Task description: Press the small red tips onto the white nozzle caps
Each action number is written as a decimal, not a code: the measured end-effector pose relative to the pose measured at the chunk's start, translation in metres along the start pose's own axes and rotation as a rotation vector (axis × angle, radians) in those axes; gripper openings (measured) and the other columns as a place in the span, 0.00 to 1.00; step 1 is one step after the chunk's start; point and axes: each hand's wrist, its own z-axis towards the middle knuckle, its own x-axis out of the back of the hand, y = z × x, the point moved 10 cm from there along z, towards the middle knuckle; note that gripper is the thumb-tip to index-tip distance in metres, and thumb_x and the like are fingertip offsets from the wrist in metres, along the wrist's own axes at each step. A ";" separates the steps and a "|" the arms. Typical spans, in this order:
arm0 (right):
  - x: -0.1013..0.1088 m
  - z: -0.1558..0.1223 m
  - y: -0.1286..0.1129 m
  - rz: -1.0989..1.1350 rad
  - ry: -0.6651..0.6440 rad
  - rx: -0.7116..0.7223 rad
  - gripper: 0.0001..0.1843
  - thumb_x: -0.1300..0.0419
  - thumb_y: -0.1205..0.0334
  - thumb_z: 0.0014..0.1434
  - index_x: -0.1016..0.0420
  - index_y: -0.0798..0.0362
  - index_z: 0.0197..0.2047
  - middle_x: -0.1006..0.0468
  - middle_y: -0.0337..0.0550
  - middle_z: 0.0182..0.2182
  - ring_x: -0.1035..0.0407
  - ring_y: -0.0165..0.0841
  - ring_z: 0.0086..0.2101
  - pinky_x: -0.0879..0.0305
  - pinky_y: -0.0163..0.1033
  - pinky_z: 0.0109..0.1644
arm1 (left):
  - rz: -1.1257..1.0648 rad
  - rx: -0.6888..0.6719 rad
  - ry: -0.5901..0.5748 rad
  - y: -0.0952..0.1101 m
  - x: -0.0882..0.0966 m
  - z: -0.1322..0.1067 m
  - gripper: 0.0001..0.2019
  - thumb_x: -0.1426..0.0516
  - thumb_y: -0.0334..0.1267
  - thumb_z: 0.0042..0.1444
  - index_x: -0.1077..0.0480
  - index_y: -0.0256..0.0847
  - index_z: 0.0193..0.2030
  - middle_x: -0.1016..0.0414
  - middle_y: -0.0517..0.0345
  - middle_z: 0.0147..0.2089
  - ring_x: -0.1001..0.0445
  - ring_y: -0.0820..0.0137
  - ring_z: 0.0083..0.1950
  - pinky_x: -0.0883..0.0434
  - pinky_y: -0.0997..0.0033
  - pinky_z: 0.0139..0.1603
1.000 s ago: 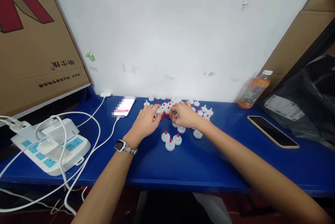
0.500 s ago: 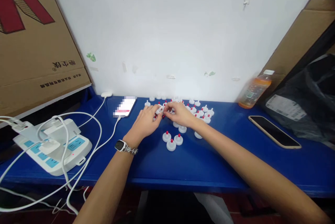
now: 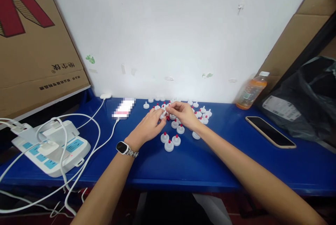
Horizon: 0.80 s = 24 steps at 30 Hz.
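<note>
My left hand (image 3: pixel 149 125) is closed around a white nozzle cap (image 3: pixel 163 114), its spout pointing up and to the right. Thumb and fingertips of my right hand (image 3: pixel 183 113) pinch together at the spout's tip; whatever sits between them is too small to make out. Under both hands lie small red tip caps (image 3: pixel 168 117), partly covered. Close in front stand three white nozzle caps with red tips (image 3: pixel 169 145). More nozzle caps, some with red tips (image 3: pixel 205 119) and some with bare spouts (image 3: pixel 146 105), are spread behind and to the right.
A phone on a cable (image 3: pixel 123 108) and a power strip (image 3: pixel 52 155) with looping white cords are on the left. On the right lie another phone (image 3: pixel 270 132), an orange drink bottle (image 3: pixel 252 91) and a dark plastic bag (image 3: pixel 301 102). A white wall (image 3: pixel 168 35) rises behind the blue table (image 3: pixel 210 169).
The right fingertips have shifted up to the spout of the cap in my left hand. That cap's spout shows more clearly now. The view has tilted slightly.
</note>
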 end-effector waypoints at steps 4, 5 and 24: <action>-0.003 0.000 -0.008 -0.040 -0.067 -0.002 0.21 0.29 0.44 0.49 0.26 0.54 0.31 0.21 0.40 0.27 0.29 0.30 0.29 0.33 0.37 0.35 | 0.051 -0.033 -0.025 0.009 -0.003 -0.002 0.13 0.57 0.43 0.70 0.36 0.41 0.42 0.31 0.52 0.42 0.32 0.61 0.45 0.31 0.57 0.49; -0.004 0.000 -0.010 -0.066 -0.091 -0.010 0.21 0.29 0.44 0.50 0.26 0.54 0.30 0.22 0.40 0.27 0.29 0.30 0.29 0.33 0.36 0.34 | 0.062 -0.052 -0.027 0.012 -0.004 -0.002 0.13 0.58 0.43 0.70 0.36 0.41 0.43 0.31 0.51 0.43 0.32 0.61 0.47 0.31 0.56 0.51; -0.014 0.002 -0.027 -0.313 -0.182 0.012 0.16 0.37 0.49 0.59 0.29 0.54 0.31 0.26 0.38 0.24 0.34 0.29 0.25 0.39 0.34 0.28 | -0.153 -0.003 0.020 0.006 -0.006 -0.001 0.16 0.56 0.48 0.71 0.37 0.40 0.55 0.29 0.49 0.48 0.30 0.61 0.50 0.30 0.59 0.52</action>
